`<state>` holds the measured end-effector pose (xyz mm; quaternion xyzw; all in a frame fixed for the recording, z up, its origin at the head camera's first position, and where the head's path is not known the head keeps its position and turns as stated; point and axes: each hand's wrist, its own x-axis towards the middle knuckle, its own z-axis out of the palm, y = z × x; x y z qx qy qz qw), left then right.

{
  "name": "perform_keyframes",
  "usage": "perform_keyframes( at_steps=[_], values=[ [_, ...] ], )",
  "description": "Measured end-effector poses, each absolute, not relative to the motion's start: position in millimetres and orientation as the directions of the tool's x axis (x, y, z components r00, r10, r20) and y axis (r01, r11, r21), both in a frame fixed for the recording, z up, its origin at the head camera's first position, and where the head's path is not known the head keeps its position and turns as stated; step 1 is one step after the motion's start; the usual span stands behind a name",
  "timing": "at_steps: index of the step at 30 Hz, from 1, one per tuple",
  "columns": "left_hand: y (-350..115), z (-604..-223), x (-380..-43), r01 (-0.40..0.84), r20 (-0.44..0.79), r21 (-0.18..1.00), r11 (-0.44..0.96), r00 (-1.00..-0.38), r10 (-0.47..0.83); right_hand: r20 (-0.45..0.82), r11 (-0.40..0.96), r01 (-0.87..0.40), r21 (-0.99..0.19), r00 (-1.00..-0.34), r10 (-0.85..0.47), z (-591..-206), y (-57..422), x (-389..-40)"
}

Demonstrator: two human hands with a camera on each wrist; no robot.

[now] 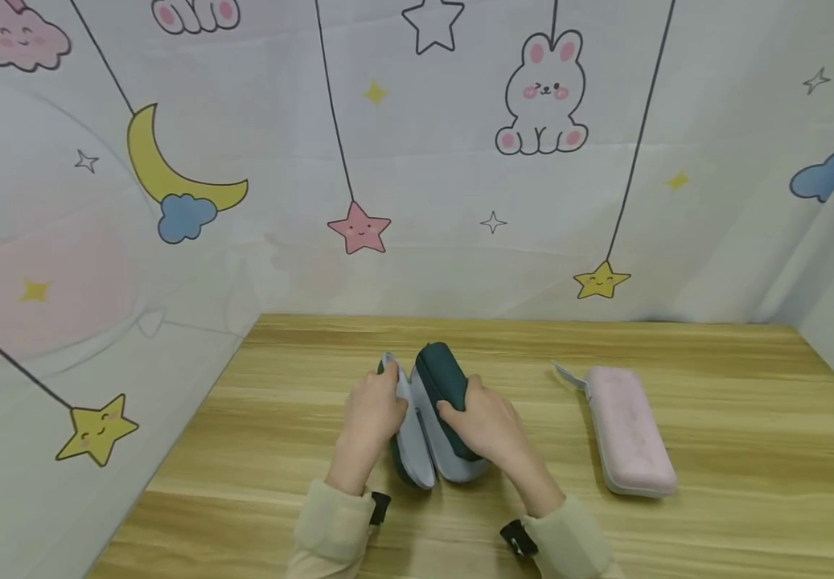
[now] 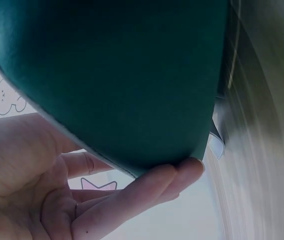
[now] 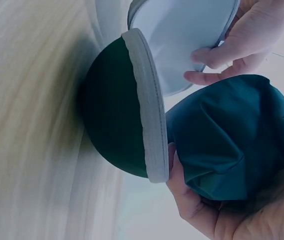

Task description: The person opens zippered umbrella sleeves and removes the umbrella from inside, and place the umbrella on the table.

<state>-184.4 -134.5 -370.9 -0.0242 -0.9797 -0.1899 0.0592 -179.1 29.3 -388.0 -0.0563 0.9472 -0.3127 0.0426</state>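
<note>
An unzipped dark green case with a pale grey lining (image 1: 409,450) stands spread in two halves on the table. My left hand (image 1: 373,404) pinches the rim of its left half, thumb on the lining; the left wrist view shows fingertips against the green outer shell (image 2: 117,90). With my right hand (image 1: 489,420) I grip a dark green folded umbrella (image 1: 440,376) over the right half. Up close in the right wrist view, the umbrella's creased fabric (image 3: 226,140) is beside the right half's grey zip edge (image 3: 149,110). How deep it sits is hidden.
A closed pink case (image 1: 630,430) lies to the right on the wooden table (image 1: 749,418), a grey strap (image 1: 569,375) sticking out at its far left. Behind the table hangs a white printed cloth (image 1: 445,177), with more of it at both sides.
</note>
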Motion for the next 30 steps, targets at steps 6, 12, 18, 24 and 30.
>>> perform_keyframes(
  at_steps=[6,12,18,24,30],
  values=[
    [-136,-371,-184,0.07,0.115,0.372,0.925,-0.993,0.028,-0.043,0.804,-0.073,-0.59,-0.992,-0.121,-386,32,-180],
    [-136,-372,-185,0.058,0.097,0.381,0.923,-0.995,0.022,-0.039,0.813,-0.062,-0.579,-0.994,-0.103,-383,36,-181],
    [-137,-374,-185,0.055,0.096,0.384,0.922,-0.995,0.02,-0.057,0.806,-0.032,-0.591,-0.995,-0.082,-380,41,-183],
    [-137,-374,-186,0.063,0.103,0.379,0.923,-0.994,0.025,-0.069,0.813,-0.015,-0.582,-0.995,-0.068,-379,49,-185],
    [-137,-375,-186,0.065,0.102,0.372,0.926,-0.994,0.029,-0.088,0.827,0.0,-0.563,-0.994,-0.06,-378,55,-187]
  ],
)
